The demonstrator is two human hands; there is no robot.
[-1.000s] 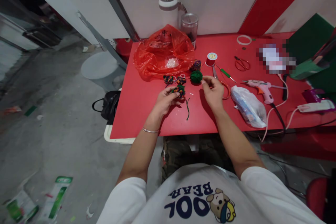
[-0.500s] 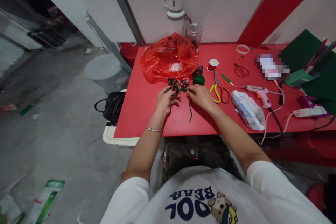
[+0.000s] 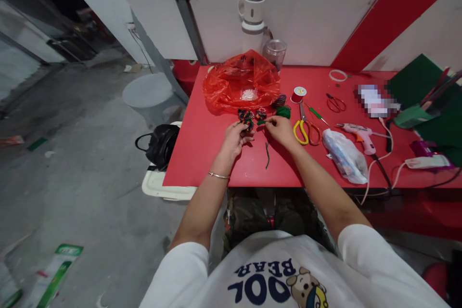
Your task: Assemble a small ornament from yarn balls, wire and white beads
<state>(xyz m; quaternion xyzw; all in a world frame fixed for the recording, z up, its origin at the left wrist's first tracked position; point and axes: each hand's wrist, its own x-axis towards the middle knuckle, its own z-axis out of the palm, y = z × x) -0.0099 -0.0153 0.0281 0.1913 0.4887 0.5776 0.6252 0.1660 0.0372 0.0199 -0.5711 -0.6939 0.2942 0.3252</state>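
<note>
My left hand (image 3: 234,141) is closed in a pinch on a dark multicoloured yarn piece (image 3: 246,117), with specks of orange and green in it. Close to its right, the fingers of my right hand (image 3: 280,131) pinch the end of a small green leaf-shaped yarn piece (image 3: 261,122). Another multicoloured yarn piece (image 3: 260,114) lies just beyond the green one. Behind my right hand sits a ball of green yarn (image 3: 282,112). A short dark green strand (image 3: 267,156) lies on the red table between my wrists.
Beyond the hands, a red plastic bag (image 3: 231,86) holds white beads (image 3: 249,95). To the right are scissors (image 3: 306,130), a thread spool (image 3: 299,94), a green-handled hook (image 3: 315,112), a glue gun (image 3: 363,137) with cords, and a white plastic bag (image 3: 344,156).
The whole view has shifted, so the table and objects sit farther right in the picture. The green piece is slightly farther from the dark yarn piece. Both hands keep their pinches.
</note>
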